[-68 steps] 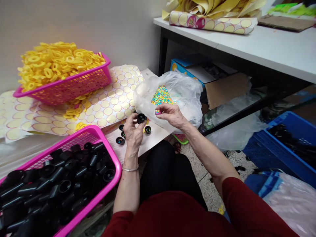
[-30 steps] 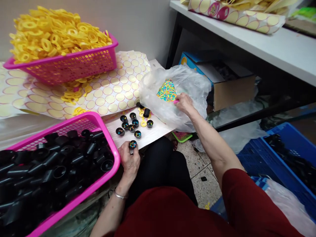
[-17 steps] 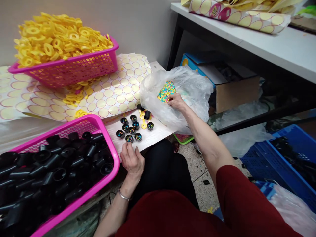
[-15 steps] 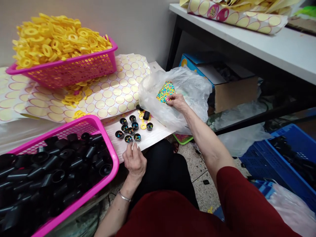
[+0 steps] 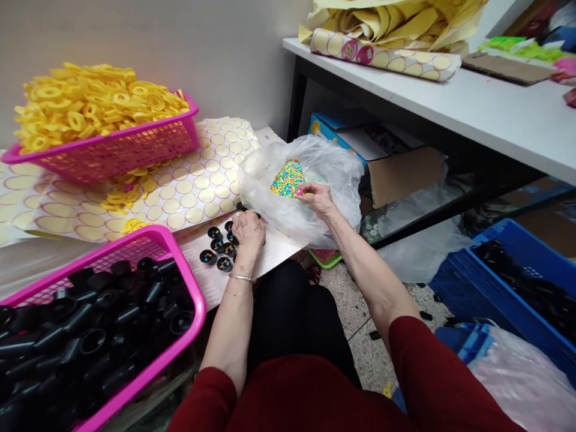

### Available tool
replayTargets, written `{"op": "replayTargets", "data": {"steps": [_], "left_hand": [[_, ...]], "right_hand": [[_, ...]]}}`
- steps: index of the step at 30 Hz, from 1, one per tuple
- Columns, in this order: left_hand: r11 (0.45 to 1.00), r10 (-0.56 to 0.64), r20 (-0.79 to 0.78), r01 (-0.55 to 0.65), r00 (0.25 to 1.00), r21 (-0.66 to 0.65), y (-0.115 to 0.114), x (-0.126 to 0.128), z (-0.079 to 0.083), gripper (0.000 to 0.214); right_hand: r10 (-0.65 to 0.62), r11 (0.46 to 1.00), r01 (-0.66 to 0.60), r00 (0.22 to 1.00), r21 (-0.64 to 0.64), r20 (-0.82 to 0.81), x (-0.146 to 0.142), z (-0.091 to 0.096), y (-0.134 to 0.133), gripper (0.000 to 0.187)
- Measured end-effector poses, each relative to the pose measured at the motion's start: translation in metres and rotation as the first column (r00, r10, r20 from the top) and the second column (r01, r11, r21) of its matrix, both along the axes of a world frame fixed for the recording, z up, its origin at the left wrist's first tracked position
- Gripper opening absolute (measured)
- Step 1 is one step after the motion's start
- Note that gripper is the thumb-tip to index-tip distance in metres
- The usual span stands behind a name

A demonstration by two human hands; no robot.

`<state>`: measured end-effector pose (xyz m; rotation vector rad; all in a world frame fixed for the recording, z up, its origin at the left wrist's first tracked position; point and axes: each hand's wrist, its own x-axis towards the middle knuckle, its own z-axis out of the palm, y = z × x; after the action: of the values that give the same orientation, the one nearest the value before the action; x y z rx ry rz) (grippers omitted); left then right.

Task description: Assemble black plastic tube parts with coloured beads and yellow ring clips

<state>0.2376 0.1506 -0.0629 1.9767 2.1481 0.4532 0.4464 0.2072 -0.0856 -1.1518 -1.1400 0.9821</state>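
My right hand (image 5: 316,197) is inside a clear plastic bag (image 5: 337,174), its fingers pinched together at the edge of a heap of small pastel beads (image 5: 286,178); what they pinch is too small to name. My left hand (image 5: 249,231) reaches over a white board (image 5: 281,247) on my lap. Its fingers are curled down over the far end of a group of small black cups (image 5: 215,246) with beads inside. What those fingers grip is hidden.
A pink basket (image 5: 173,239) of black plastic parts sits at my left knee. Behind it lie round-sticker sheets (image 5: 198,186) and a pink basket (image 5: 135,150) heaped with yellow rings. A white table (image 5: 472,108), cardboard box (image 5: 400,174) and blue crate (image 5: 477,282) stand on the right.
My left hand set a bead-filled cup down with the others, drew back, then reached forward over the cups. My right hand went into the bag and stays at the beads.
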Motion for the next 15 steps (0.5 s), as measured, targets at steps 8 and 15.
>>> {"op": "replayTargets", "data": {"steps": [8, 15], "left_hand": [[0.985, 0.025, 0.228, -0.064, 0.973, 0.162, -0.014, -0.016, 0.011, 0.012], [1.000, -0.008, 0.994, 0.017, 0.105, 0.006, -0.060, -0.028, 0.020, 0.033]], "right_hand": [[-0.041, 0.999, 0.042, 0.985, -0.001, -0.165, -0.011, 0.020, -0.019, 0.028], [0.090, 0.996, -0.086, 0.983, 0.027, -0.159, -0.040, 0.042, -0.077, 0.031]]}}
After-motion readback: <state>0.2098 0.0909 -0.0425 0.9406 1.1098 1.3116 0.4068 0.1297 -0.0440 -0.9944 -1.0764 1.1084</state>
